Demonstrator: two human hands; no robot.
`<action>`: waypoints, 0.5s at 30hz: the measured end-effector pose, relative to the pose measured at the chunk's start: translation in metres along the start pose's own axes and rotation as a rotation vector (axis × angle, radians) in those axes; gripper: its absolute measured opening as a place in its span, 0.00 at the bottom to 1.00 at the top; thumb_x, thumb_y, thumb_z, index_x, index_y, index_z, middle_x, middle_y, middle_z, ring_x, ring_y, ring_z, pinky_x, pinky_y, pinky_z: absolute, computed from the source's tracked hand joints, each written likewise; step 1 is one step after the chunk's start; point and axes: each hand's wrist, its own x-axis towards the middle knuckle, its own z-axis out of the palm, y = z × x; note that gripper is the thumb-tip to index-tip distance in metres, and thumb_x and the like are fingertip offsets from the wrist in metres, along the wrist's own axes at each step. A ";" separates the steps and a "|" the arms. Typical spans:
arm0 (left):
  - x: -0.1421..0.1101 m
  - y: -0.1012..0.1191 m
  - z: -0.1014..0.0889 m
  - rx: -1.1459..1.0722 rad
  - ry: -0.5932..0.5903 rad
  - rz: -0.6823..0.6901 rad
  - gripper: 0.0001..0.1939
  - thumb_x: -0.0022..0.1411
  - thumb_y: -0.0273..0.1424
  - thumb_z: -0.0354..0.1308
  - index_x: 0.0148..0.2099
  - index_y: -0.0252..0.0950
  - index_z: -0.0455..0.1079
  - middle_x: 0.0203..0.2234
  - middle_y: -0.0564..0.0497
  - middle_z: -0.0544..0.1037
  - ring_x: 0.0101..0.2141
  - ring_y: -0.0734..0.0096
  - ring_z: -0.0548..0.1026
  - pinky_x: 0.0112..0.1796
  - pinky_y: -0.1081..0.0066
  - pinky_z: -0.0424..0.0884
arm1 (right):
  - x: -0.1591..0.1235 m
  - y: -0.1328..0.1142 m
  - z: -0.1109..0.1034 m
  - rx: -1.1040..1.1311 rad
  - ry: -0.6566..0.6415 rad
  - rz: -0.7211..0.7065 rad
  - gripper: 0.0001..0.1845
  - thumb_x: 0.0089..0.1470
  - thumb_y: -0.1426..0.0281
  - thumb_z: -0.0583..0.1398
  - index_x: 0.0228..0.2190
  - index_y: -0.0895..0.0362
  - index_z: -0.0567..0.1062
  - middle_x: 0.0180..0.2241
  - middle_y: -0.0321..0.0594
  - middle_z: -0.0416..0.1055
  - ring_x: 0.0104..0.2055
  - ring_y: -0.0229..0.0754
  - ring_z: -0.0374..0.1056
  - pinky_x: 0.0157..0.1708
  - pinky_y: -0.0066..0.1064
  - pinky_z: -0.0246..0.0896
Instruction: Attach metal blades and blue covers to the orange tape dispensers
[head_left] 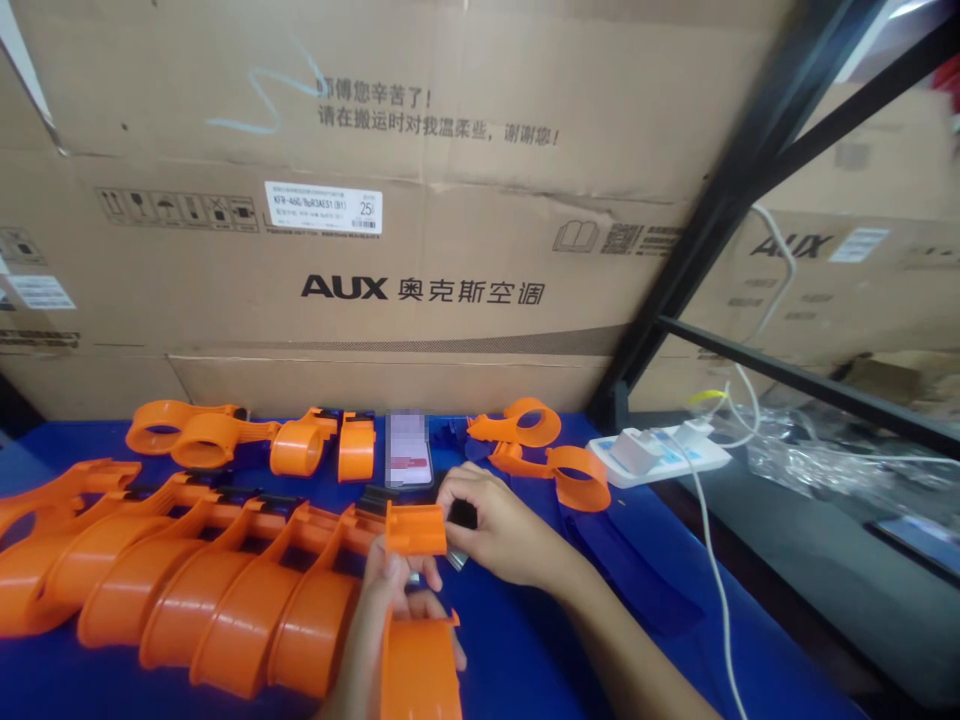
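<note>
My left hand (397,580) is closed around an orange plastic tape dispenser (421,670). The wide ring of this dispenser hangs at the bottom of the view, and its flat orange end piece (416,530) points up beside my fingers. Close to that end, my right hand (491,525) has its thumb and forefinger curled together in a pinch. What they hold, if anything, is hidden. Small shiny metal-looking strips (456,560) lie just below the right fingers. Left of my hands, several like orange dispensers (232,600) stand in an overlapping row on the blue table surface (510,660).
More orange dispensers (296,445) sit along the back, with others (581,478) at right. A phone (409,450) lies before the large cardboard box (420,200). A white power strip (660,455) with cables rests at the right edge, near a black metal frame (705,240).
</note>
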 end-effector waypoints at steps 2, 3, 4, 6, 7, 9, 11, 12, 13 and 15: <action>-0.002 0.001 0.003 0.018 0.000 0.008 0.20 0.58 0.45 0.68 0.44 0.42 0.64 0.32 0.52 0.80 0.26 0.57 0.83 0.26 0.63 0.77 | 0.000 0.000 0.003 0.066 0.041 0.055 0.08 0.55 0.77 0.63 0.26 0.55 0.72 0.30 0.35 0.71 0.35 0.41 0.66 0.36 0.31 0.61; -0.003 0.001 0.005 0.024 0.001 0.008 0.21 0.58 0.46 0.67 0.44 0.42 0.64 0.32 0.52 0.80 0.26 0.56 0.83 0.26 0.63 0.77 | 0.000 0.000 0.005 0.112 0.061 0.089 0.08 0.55 0.76 0.63 0.26 0.56 0.72 0.29 0.34 0.71 0.32 0.39 0.66 0.33 0.30 0.60; -0.004 0.002 0.006 0.027 0.002 0.008 0.21 0.58 0.47 0.67 0.45 0.42 0.65 0.32 0.51 0.80 0.27 0.55 0.83 0.26 0.63 0.77 | 0.000 0.001 0.007 0.162 0.079 0.127 0.08 0.56 0.76 0.63 0.26 0.56 0.72 0.28 0.34 0.71 0.29 0.38 0.65 0.30 0.29 0.59; -0.005 0.003 0.009 0.030 0.004 0.006 0.21 0.58 0.48 0.67 0.44 0.41 0.66 0.33 0.51 0.81 0.29 0.53 0.84 0.27 0.63 0.77 | 0.000 0.004 0.011 0.277 0.132 0.201 0.08 0.58 0.72 0.63 0.26 0.56 0.72 0.25 0.32 0.70 0.25 0.36 0.63 0.25 0.27 0.56; -0.006 0.004 0.010 0.029 0.005 0.004 0.21 0.59 0.48 0.67 0.44 0.41 0.67 0.33 0.50 0.81 0.31 0.52 0.84 0.28 0.62 0.77 | 0.001 0.006 0.012 0.337 0.172 0.230 0.09 0.58 0.69 0.64 0.27 0.56 0.72 0.24 0.32 0.69 0.24 0.36 0.63 0.23 0.27 0.56; -0.006 0.006 0.013 0.028 0.006 -0.005 0.19 0.61 0.46 0.66 0.45 0.39 0.70 0.36 0.48 0.81 0.36 0.52 0.83 0.31 0.61 0.77 | 0.003 0.008 0.013 0.465 0.261 0.259 0.12 0.58 0.63 0.66 0.28 0.55 0.72 0.23 0.32 0.69 0.23 0.35 0.64 0.22 0.27 0.57; -0.008 0.008 0.015 0.026 0.006 -0.017 0.17 0.66 0.42 0.63 0.50 0.36 0.72 0.44 0.46 0.80 0.42 0.55 0.81 0.38 0.58 0.78 | 0.005 0.009 0.011 0.604 0.330 0.248 0.14 0.56 0.60 0.68 0.31 0.55 0.72 0.23 0.31 0.69 0.22 0.35 0.65 0.21 0.27 0.59; -0.009 0.008 0.017 0.025 0.006 -0.023 0.17 0.67 0.40 0.62 0.54 0.36 0.71 0.48 0.44 0.78 0.44 0.56 0.79 0.41 0.56 0.78 | 0.006 0.009 0.009 0.666 0.350 0.234 0.14 0.56 0.59 0.68 0.33 0.55 0.73 0.24 0.31 0.69 0.22 0.35 0.65 0.21 0.27 0.61; -0.010 0.009 0.018 0.024 0.006 -0.029 0.18 0.68 0.38 0.61 0.57 0.35 0.70 0.51 0.43 0.77 0.46 0.57 0.78 0.44 0.54 0.78 | 0.006 0.008 0.007 0.717 0.358 0.219 0.15 0.55 0.59 0.69 0.36 0.55 0.74 0.25 0.31 0.70 0.22 0.35 0.66 0.22 0.28 0.62; -0.013 0.008 0.021 0.021 0.007 -0.039 0.20 0.69 0.37 0.60 0.59 0.36 0.69 0.54 0.43 0.74 0.49 0.57 0.77 0.47 0.52 0.77 | 0.005 0.006 0.002 0.772 0.347 0.192 0.15 0.55 0.60 0.69 0.39 0.56 0.75 0.26 0.32 0.71 0.23 0.35 0.67 0.24 0.28 0.65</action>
